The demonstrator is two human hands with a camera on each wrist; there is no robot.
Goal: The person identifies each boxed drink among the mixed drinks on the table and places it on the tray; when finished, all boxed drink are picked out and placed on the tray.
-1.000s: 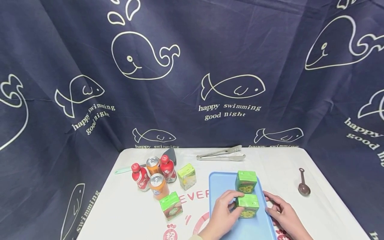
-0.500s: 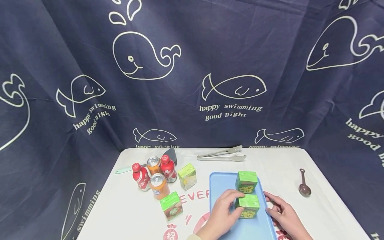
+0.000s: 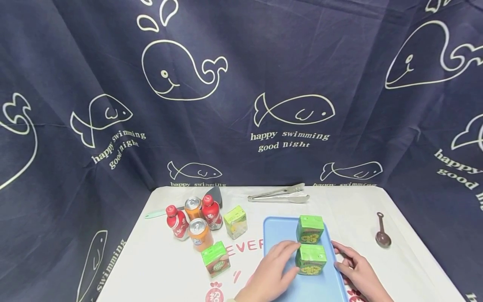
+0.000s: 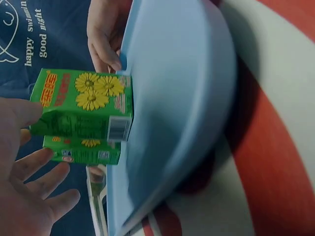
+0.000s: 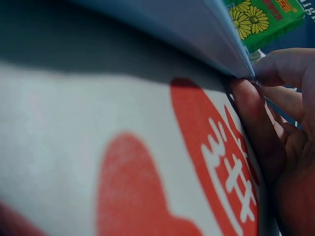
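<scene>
Two green drink cartons with yellow flowers stand one behind the other on a light blue tray point(image 3: 281, 228). Beside the nearer carton point(image 3: 311, 260) is my left hand point(image 3: 269, 270), its fingers spread and apart from one another. In the left wrist view that hand point(image 4: 34, 182) has its fingers extended, with the thumb right at the carton's point(image 4: 83, 103) top end. The farther carton point(image 3: 310, 228) is close behind. At the tray's right edge my right hand point(image 3: 356, 268) pinches the rim, thumb over it and a finger point(image 5: 253, 113) underneath, as the right wrist view shows.
Left of the tray stand two more cartons point(image 3: 216, 259) point(image 3: 235, 222), two orange cans point(image 3: 200, 235) and two red bottles point(image 3: 176, 222). A spatula point(image 3: 215, 197) lies behind them. Metal tongs point(image 3: 279, 196) lie at the back, a brown spoon point(image 3: 383, 235) at the right.
My left hand has let go of the nearer carton and drawn back slightly to the left, its fingers opening. The right hand and the tray have stayed in place.
</scene>
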